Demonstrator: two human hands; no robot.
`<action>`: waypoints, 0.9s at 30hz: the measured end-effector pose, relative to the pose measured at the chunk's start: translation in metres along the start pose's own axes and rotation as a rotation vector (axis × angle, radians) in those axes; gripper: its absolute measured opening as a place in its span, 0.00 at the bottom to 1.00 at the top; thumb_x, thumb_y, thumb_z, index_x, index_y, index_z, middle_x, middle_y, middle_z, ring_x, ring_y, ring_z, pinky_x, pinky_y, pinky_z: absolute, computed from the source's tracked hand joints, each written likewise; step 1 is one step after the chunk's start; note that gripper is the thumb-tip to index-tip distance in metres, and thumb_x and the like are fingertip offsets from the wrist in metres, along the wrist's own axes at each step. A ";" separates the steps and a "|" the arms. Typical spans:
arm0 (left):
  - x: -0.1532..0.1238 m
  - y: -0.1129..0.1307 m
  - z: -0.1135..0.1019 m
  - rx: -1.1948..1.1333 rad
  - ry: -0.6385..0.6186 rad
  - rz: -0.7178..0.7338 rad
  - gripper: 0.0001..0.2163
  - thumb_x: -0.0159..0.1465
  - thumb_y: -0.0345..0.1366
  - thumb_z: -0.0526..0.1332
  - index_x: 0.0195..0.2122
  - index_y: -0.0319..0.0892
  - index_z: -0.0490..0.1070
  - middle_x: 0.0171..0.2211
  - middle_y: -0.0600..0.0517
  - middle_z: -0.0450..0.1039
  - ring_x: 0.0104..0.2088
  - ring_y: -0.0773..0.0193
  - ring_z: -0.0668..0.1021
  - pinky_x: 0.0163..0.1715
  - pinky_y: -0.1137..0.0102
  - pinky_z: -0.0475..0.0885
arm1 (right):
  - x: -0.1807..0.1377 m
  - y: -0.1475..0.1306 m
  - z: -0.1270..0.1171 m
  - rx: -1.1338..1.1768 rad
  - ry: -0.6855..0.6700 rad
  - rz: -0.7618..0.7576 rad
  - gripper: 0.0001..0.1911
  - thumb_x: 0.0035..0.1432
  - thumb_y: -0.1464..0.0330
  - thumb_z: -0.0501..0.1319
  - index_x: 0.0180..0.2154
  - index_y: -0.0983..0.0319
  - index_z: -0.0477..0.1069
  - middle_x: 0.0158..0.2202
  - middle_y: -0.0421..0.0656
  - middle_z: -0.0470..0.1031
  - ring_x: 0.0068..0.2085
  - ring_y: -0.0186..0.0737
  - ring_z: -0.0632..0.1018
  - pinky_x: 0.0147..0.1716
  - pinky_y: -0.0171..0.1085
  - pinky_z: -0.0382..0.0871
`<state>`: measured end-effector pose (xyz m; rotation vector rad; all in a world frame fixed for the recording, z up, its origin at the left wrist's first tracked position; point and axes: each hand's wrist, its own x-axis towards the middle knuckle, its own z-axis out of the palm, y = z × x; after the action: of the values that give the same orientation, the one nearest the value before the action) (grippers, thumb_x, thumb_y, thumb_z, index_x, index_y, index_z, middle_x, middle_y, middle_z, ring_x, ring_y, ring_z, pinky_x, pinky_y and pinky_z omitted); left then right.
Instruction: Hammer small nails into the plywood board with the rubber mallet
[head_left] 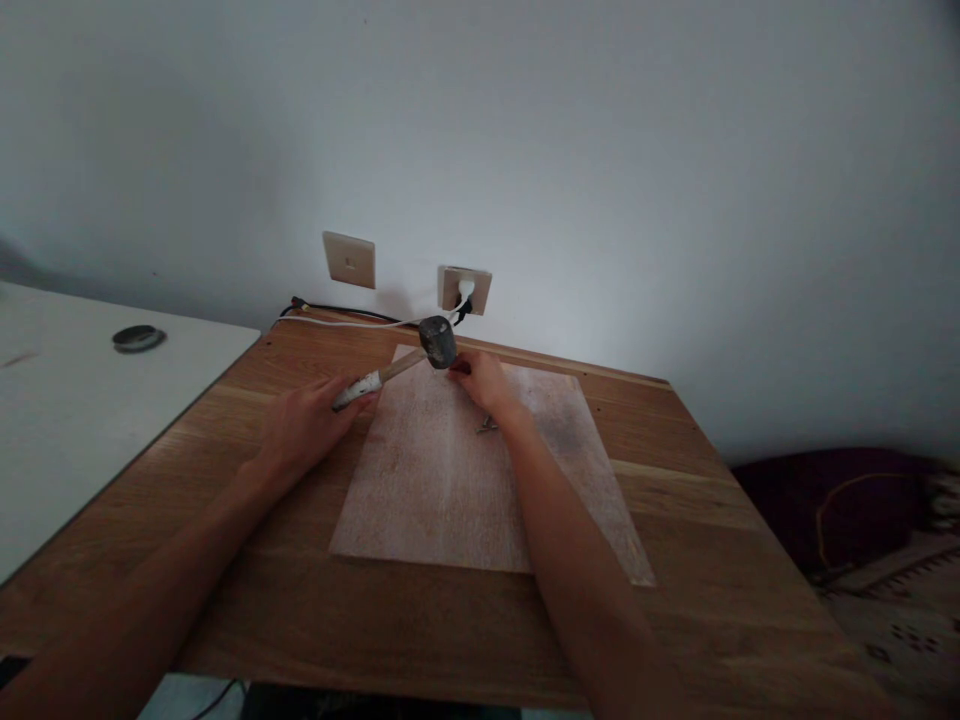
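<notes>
My left hand (319,412) is closed on the handle of a mallet (438,342) with a dark, blocky head. The mallet's wooden handle has a white, stained grip, and its head is raised at the far left part of a thin wooden board (435,490). Beside that head, my right hand (480,378) is closed in a pinch at the board's far side. What its fingertips hold is too small and hidden to name. A few small metal pieces, like nails or screws (487,425), lie on the board by my right wrist.
The board rests on a brown wooden table (675,540) against a white wall. Plugs fill a wall socket (465,290) behind it, with cables (337,318) along the table's back edge. A white table (67,400) at left carries a round dark object (139,338).
</notes>
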<state>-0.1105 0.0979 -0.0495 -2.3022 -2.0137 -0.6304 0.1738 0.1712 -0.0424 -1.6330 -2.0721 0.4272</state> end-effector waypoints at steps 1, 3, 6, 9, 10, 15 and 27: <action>0.000 0.000 0.001 0.005 -0.003 0.005 0.22 0.71 0.56 0.58 0.56 0.50 0.81 0.45 0.44 0.84 0.42 0.48 0.84 0.40 0.62 0.74 | 0.000 0.000 0.001 -0.005 0.005 0.005 0.07 0.62 0.75 0.68 0.41 0.64 0.84 0.42 0.51 0.86 0.44 0.46 0.85 0.48 0.39 0.74; 0.001 0.000 0.001 0.013 -0.009 0.005 0.23 0.71 0.57 0.58 0.57 0.50 0.80 0.46 0.44 0.84 0.42 0.47 0.84 0.39 0.62 0.74 | 0.000 -0.002 0.002 -0.015 0.015 0.014 0.07 0.62 0.75 0.68 0.41 0.65 0.84 0.42 0.51 0.86 0.45 0.47 0.84 0.48 0.39 0.73; 0.003 0.003 -0.001 0.013 -0.023 0.007 0.23 0.71 0.56 0.58 0.58 0.50 0.79 0.47 0.44 0.84 0.42 0.48 0.84 0.39 0.62 0.73 | 0.000 -0.004 0.003 -0.022 0.023 0.023 0.07 0.62 0.75 0.68 0.42 0.65 0.83 0.43 0.52 0.85 0.45 0.46 0.84 0.47 0.38 0.72; 0.005 0.008 -0.006 0.009 -0.020 -0.001 0.22 0.71 0.56 0.58 0.58 0.52 0.79 0.46 0.45 0.84 0.43 0.48 0.84 0.39 0.63 0.73 | -0.001 -0.005 0.004 -0.020 0.017 0.034 0.05 0.63 0.75 0.68 0.41 0.65 0.83 0.42 0.51 0.85 0.44 0.45 0.84 0.47 0.38 0.72; 0.005 0.010 -0.007 0.009 -0.017 -0.010 0.21 0.71 0.56 0.58 0.57 0.53 0.79 0.46 0.45 0.84 0.43 0.48 0.84 0.39 0.63 0.73 | -0.001 -0.006 0.003 -0.017 0.013 0.037 0.04 0.63 0.75 0.68 0.40 0.65 0.82 0.41 0.51 0.85 0.43 0.44 0.84 0.46 0.37 0.72; 0.007 0.014 -0.010 0.003 -0.021 0.002 0.22 0.71 0.57 0.59 0.56 0.51 0.79 0.48 0.45 0.84 0.43 0.46 0.84 0.37 0.62 0.70 | -0.002 -0.003 -0.007 0.014 -0.028 0.055 0.12 0.60 0.67 0.74 0.43 0.66 0.82 0.38 0.49 0.84 0.39 0.43 0.83 0.40 0.36 0.73; 0.006 0.020 -0.009 0.091 -0.035 0.075 0.21 0.72 0.55 0.58 0.56 0.50 0.80 0.47 0.45 0.84 0.40 0.46 0.83 0.36 0.61 0.70 | -0.023 0.035 -0.090 0.019 -0.153 0.099 0.22 0.55 0.72 0.75 0.52 0.62 0.78 0.42 0.48 0.86 0.40 0.44 0.84 0.43 0.40 0.76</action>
<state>-0.0931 0.0980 -0.0339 -2.3399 -1.9164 -0.4864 0.2552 0.1538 0.0114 -1.7452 -2.0940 0.6211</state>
